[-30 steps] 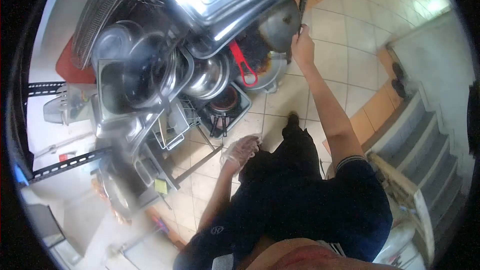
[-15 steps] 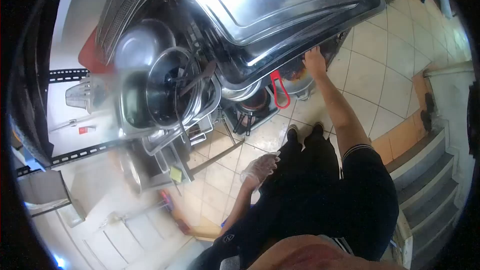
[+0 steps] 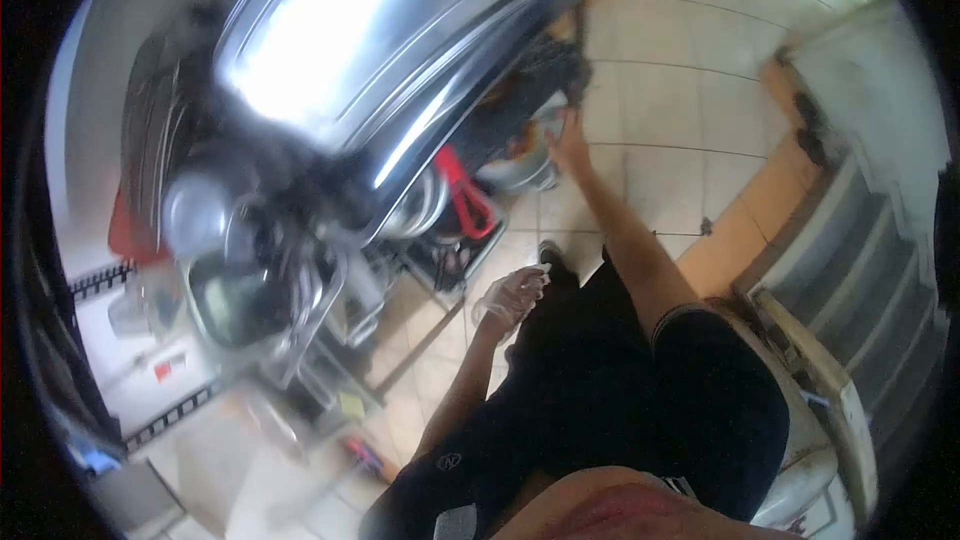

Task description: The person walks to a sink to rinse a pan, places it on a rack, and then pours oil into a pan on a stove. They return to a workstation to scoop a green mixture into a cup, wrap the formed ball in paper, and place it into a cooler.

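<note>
My left hand (image 3: 510, 298), in a clear plastic glove, hangs low in front of my body with its fingers curled; whether it holds anything is too blurred to tell. My bare right hand (image 3: 568, 143) reaches forward to a light, whitish thing (image 3: 550, 114) at the shelf's edge, its fingers against it. Just left of that hand is a metal pot (image 3: 520, 172) with brown stains. A red handle (image 3: 465, 195) sticks out below the large metal trays (image 3: 400, 30), nearer to me than the pot.
Stacked pans and a rectangular steel basin (image 3: 240, 300) fill the rack on the left. Steps (image 3: 850, 250) rise on the right beside an orange-tiled edge (image 3: 745, 225). Pale floor tiles (image 3: 680, 110) lie ahead.
The view has turned, and the rack and trays have shifted left and down. My right hand now shows beside a whitish thing. My left hand is raised slightly.
</note>
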Demonstrator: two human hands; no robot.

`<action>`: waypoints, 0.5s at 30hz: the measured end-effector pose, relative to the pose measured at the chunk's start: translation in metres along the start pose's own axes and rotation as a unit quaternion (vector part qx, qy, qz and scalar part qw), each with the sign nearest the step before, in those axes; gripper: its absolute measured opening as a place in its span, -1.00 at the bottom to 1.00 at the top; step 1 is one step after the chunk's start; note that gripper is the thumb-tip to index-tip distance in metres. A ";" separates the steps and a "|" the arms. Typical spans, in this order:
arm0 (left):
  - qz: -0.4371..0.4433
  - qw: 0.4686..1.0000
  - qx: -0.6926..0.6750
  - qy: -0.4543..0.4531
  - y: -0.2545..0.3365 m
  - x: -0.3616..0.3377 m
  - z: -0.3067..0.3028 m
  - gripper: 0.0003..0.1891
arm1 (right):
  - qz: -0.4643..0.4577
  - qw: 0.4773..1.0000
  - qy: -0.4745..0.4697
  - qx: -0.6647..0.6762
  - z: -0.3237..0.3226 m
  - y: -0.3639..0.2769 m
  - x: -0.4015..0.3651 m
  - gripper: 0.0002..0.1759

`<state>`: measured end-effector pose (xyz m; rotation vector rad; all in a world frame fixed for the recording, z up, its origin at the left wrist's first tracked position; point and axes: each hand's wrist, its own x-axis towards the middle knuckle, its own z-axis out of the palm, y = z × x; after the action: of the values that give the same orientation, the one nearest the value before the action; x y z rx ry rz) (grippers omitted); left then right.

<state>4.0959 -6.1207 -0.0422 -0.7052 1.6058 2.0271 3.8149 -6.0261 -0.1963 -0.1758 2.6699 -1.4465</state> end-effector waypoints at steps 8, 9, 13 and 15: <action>-0.097 0.988 -0.080 -0.087 0.056 0.219 0.100 -0.63 | 0.238 0.951 0.099 -0.173 -0.256 0.263 -0.125 -0.71; -0.011 0.995 0.086 -0.046 0.062 0.239 0.126 -0.61 | 0.346 0.926 0.073 -0.129 -0.299 0.297 -0.129 -0.70; -0.014 0.993 -0.009 -0.119 0.143 0.330 0.206 -0.65 | 0.565 0.807 -0.173 -0.016 -0.455 0.323 -0.065 -0.70; -0.085 0.968 -0.174 -0.159 0.160 0.380 0.226 -0.69 | 0.542 0.831 -0.123 0.023 -0.503 0.329 -0.008 -0.70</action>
<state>3.6792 -5.9202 -0.1256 -0.5760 0.9883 2.1825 3.7340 -5.4306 -0.1988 0.9315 1.8728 -0.9591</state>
